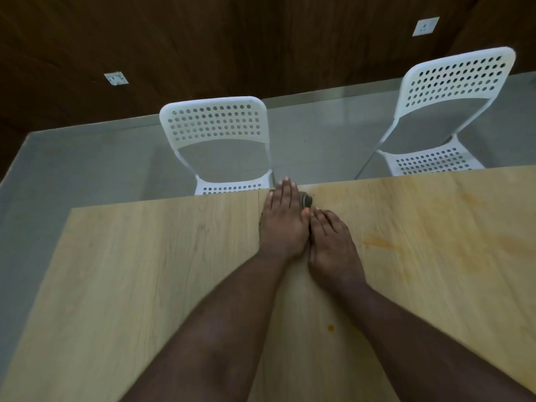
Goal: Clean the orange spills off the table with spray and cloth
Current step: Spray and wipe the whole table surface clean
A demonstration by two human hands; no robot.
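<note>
Desk (145, 285) fills the near half, floor (87, 169) beyond its far edge, wall (232, 39) behind that. Two chairs past the far edge: one chair (216, 126) near the middle, another chair (446, 91) to the right. Both hands flat on the desk at the far edge, side by side, touching: left hand (282, 219) reaches further, right hand (332, 242) just beside it. A cloth (307, 198) sits under the left hand (mostly hidden). Smears (380, 243) lie right of the hands, a spot (330, 328) nearer, between the forearms. Two sockets (425, 26) on the wall.

two bare forearms, left grip (282, 220) and right grip (330, 242) ungloved, no sleeves
</note>
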